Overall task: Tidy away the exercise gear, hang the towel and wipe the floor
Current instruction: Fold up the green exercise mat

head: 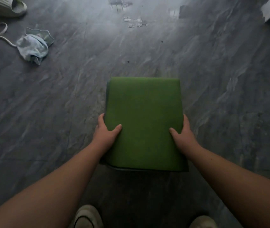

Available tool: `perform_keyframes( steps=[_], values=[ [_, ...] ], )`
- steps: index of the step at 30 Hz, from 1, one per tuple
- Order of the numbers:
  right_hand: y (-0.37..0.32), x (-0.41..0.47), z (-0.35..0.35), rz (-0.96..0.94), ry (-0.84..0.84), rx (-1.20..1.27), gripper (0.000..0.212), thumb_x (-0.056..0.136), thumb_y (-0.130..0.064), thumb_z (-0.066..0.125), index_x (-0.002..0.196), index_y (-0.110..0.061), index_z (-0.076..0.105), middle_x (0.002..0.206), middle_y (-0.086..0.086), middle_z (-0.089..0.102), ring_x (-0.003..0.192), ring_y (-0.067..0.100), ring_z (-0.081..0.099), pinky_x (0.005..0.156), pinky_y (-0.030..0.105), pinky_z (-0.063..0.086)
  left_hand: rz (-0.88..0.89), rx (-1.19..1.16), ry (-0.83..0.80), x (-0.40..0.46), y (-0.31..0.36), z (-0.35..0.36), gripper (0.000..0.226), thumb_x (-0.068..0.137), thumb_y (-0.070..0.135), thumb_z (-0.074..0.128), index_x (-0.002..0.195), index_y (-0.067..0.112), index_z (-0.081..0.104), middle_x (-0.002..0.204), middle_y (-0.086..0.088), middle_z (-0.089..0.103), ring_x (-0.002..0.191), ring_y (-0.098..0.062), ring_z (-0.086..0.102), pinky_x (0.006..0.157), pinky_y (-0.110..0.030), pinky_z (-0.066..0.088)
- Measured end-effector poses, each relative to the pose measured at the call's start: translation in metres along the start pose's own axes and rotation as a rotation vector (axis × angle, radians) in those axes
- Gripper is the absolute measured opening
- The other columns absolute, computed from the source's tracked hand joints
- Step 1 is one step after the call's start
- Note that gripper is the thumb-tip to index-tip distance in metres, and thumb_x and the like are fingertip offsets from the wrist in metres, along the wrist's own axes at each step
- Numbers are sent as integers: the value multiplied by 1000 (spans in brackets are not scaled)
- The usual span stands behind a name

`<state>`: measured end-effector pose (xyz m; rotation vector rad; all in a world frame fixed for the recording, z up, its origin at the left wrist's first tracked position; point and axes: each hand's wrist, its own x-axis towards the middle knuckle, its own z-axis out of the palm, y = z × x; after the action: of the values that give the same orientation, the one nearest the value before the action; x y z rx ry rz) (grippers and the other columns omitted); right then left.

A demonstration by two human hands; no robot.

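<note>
The folded green mat [145, 124] is held level above the grey floor [213, 79], gripped at its side edges by the left hand [105, 133] and right hand [182, 134], thumbs on top; both edges should be clamped evenly so the layers are kept aligned while it is carried off.

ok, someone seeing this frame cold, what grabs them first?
The folded green mat, dead centre and bright against the dark grey floor, held by its side edges with the left hand and right hand, thumbs on top. Next, the crumpled pale blue cloth lying on the floor at upper left, with a light slipper beyond it in the corner.
</note>
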<state>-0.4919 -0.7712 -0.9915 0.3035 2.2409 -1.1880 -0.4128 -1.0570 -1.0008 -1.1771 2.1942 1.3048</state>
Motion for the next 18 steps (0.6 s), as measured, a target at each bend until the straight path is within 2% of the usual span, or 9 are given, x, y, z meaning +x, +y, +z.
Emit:
perform_keyframes(
  steps=[3, 7, 10, 14, 18],
  values=[
    [-28, -57, -27, 45, 10, 46, 83, 97, -24, 60, 158, -30, 4, 156, 4, 36, 138, 26, 41, 116, 45, 33, 36, 60, 11, -58, 42, -26, 96, 74, 58, 72, 149, 37, 16, 145, -10, 43, 126, -32, 49, 110, -48, 40],
    [-90, -148, -85, 27, 85, 86, 83, 97, -21, 61, 159, -31, 7, 158, 2, 32, 141, 21, 37, 114, 30, 28, 104, 58, 16, -147, 102, -74, 94, 83, 47, 73, 153, 38, 12, 151, -11, 35, 132, -30, 43, 112, -47, 37],
    [-161, -222, -144, 12, 99, 120, 81, 97, -22, 62, 158, -36, 11, 157, 0, 34, 138, 19, 39, 114, 34, 31, 133, 16, -3, -229, 162, -125, 92, 84, 44, 73, 153, 43, 12, 152, -9, 34, 133, -27, 42, 112, -48, 37],
    [-269, -333, -228, -10, 141, 133, 78, 95, -21, 64, 157, -33, 18, 155, 0, 36, 134, 16, 42, 107, 30, 34, 167, -5, -30, -345, 257, -207, 87, 88, 35, 72, 155, 37, 16, 153, -6, 34, 133, -24, 43, 110, -42, 38],
    [-367, -436, -310, -51, 172, 108, 80, 95, -29, 65, 156, -39, 15, 159, -3, 29, 140, 20, 38, 112, 38, 34, 269, -37, -11, -450, 344, -284, 85, 87, 31, 73, 154, 33, 21, 151, -6, 38, 130, -22, 45, 104, -34, 39]
  ],
)
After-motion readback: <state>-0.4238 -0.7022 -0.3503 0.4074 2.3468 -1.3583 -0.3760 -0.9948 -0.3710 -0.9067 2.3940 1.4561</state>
